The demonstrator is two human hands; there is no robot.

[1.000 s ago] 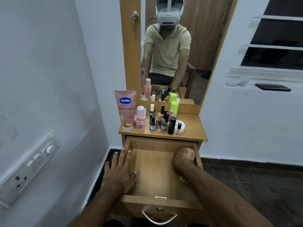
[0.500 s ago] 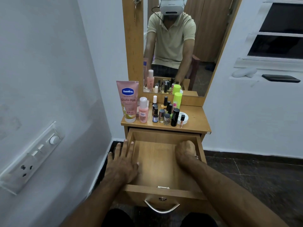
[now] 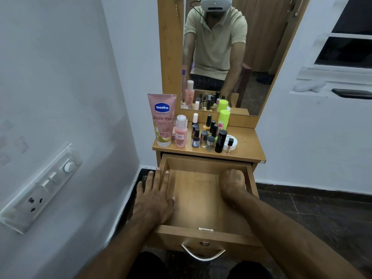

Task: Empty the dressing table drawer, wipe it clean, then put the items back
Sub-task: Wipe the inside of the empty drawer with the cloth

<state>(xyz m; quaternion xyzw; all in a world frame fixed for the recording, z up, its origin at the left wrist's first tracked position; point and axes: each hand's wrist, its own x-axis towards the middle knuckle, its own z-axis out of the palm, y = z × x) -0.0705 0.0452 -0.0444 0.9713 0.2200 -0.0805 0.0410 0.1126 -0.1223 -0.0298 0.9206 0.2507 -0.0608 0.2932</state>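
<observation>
Drawer (image 3: 203,200) pulled out, floor bare across middle; open access from above. Left hand (image 3: 155,200) flat over left wall, blocks that side. Right hand (image 3: 231,183) fisted in back right corner, forearm crossing right front. Wall (image 3: 66,117) close on left, narrow gap beside drawer. Tabletop (image 3: 246,147): bottles (image 3: 203,135) crowd left and centre, Vaseline tube (image 3: 162,119) at left edge; right portion free. Mirror (image 3: 227,55) closes off rear.

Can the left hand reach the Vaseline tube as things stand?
Probably yes: the left hand rests flat on the drawer's left wall, holding nothing, and the Vaseline tube stands at the tabletop's left front edge with nothing between.
</observation>
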